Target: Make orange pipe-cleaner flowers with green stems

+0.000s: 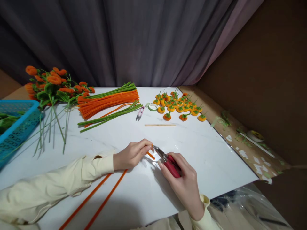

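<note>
My left hand (133, 155) is closed in a pinch on orange pipe cleaners (105, 206). Two long fuzzy lengths trail from under it toward the table's near edge, and a short end sticks out past the fingers. My right hand (183, 179) is wrapped round the red handles of a pair of pliers (171, 164). The metal jaws meet the orange piece at my left fingertips; whether they are fully closed on it is too small to tell.
Bundles of orange pipe cleaners (110, 103) and green pipe cleaners (112, 115) lie behind my hands, near thread snips (140, 113), green tape (153, 107) and a thin stick (160, 125). Several small yellow-orange flower heads (179, 108) sit back right. Orange stemmed flowers (54, 79) and a blue basket (21, 127) stand left.
</note>
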The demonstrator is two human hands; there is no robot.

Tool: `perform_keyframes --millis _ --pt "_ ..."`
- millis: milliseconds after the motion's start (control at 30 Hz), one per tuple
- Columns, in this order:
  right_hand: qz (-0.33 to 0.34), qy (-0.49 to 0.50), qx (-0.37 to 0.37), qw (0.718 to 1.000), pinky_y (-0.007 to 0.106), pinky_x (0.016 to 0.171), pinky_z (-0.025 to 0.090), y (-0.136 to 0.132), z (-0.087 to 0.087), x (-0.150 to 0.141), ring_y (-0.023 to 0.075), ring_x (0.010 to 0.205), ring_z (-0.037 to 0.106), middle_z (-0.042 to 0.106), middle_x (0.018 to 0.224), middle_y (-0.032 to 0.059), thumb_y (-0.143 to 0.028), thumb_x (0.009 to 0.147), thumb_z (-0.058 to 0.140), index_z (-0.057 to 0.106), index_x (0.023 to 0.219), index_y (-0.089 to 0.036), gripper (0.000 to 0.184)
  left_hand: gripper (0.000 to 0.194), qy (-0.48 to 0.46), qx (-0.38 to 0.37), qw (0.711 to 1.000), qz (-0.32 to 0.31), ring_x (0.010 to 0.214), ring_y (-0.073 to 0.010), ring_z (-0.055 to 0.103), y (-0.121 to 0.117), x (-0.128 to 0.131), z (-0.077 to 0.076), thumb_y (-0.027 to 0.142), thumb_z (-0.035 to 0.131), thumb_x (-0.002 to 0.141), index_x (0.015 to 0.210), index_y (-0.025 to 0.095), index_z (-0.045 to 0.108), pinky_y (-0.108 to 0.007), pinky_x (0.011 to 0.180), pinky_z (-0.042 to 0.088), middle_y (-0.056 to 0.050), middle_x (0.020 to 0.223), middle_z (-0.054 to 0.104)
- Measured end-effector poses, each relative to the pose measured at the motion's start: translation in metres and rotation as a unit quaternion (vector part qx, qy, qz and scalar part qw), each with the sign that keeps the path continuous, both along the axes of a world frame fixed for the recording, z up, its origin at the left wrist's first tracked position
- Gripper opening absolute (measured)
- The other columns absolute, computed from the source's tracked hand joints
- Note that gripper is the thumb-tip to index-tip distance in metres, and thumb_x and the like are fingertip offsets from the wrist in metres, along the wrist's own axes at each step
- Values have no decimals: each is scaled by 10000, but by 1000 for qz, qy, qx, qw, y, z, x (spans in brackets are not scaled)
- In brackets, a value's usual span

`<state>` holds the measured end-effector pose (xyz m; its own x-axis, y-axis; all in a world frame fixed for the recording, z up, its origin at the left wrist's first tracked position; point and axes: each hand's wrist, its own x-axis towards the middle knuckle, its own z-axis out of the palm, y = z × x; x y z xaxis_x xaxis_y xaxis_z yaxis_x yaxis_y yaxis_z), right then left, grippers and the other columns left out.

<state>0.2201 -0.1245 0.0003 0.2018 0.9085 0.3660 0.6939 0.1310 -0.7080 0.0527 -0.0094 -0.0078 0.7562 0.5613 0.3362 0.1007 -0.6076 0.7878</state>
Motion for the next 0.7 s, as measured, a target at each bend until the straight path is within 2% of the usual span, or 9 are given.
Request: perform_keyframes --millis 700 --pt "-3 -41 1 999 256 612 437 0 0 -2 144 662 523 548 757 31 -319 850 557 529 884 -185 141 174 2 17 1000 4 592 -99 516 -2 1 4 205 290 928 911 182 462 -196 596 418 -5 730 563"
